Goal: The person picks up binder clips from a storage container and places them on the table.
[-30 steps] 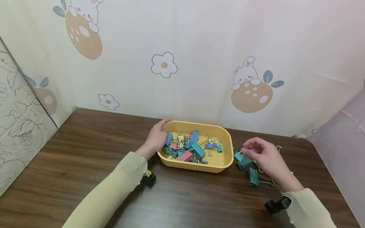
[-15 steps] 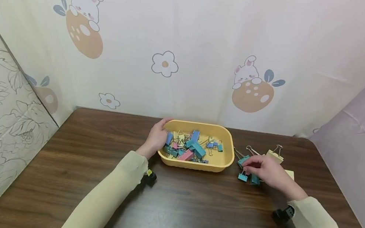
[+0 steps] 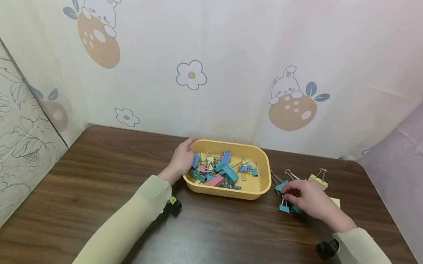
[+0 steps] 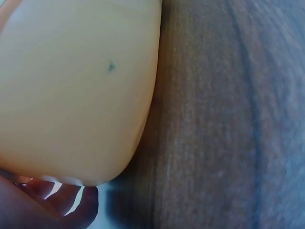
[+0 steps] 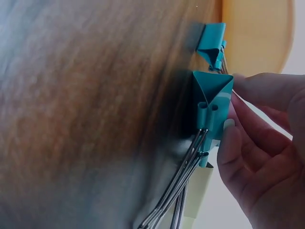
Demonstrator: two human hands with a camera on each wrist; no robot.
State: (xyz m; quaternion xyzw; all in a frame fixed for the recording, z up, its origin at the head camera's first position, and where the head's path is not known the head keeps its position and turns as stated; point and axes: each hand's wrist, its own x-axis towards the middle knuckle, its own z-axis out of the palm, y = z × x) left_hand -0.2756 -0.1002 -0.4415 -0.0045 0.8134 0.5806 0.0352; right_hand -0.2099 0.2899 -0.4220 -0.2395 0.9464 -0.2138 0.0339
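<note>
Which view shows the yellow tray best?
Head: nearly the whole yellow tray shows, with clips inside. The left wrist view shows only its outside; the right wrist view, just a part at the top.

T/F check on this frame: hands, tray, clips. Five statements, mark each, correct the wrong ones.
1. The left hand holds the tray at its left end. True.
2. The right hand is inside the tray. False: it is outside, to the right of the tray.
3. A pink clip lies in the tray. True.
4. All the clips are in the tray. False: several are outside it, such as the yellow clip on the table.
5. The tray is blue. False: it is yellow.
</note>
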